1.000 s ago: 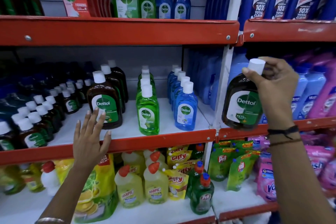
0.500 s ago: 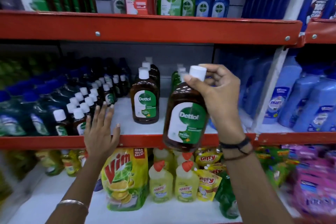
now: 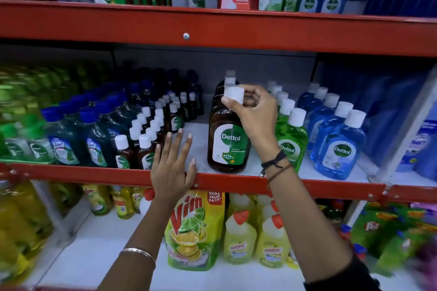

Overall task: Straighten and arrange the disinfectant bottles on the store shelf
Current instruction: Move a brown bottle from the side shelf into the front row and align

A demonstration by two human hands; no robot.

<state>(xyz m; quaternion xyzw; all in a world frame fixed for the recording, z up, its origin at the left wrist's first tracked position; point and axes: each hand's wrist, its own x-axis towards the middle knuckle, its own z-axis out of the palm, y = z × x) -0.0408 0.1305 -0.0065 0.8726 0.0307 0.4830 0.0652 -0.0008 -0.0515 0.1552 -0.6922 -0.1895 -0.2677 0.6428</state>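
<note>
A large brown Dettol bottle (image 3: 228,142) with a white cap stands upright at the front of the middle shelf (image 3: 236,183), heading a row of like bottles behind it. My right hand (image 3: 251,111) grips its cap and neck from the right. My left hand (image 3: 173,165) rests flat on the shelf's red front edge, fingers spread, holding nothing, just left of the bottle. Small brown Dettol bottles (image 3: 144,146) stand in rows left of my left hand. A row of green Dettol bottles (image 3: 289,142) and a row of blue ones (image 3: 338,146) stand to the right.
Dark green bottles with blue caps (image 3: 66,139) fill the shelf's left side. The upper shelf (image 3: 212,28) carries more Dettol bottles. Below hang a yellow Vim pouch (image 3: 194,231) and yellow Harpic bottles (image 3: 238,241). A bare strip of white shelf lies between the small and large brown bottles.
My right hand has carried the large brown bottle from the right bay leftward and set it down on the middle shelf. The view has swung left. My left hand stays on the shelf edge.
</note>
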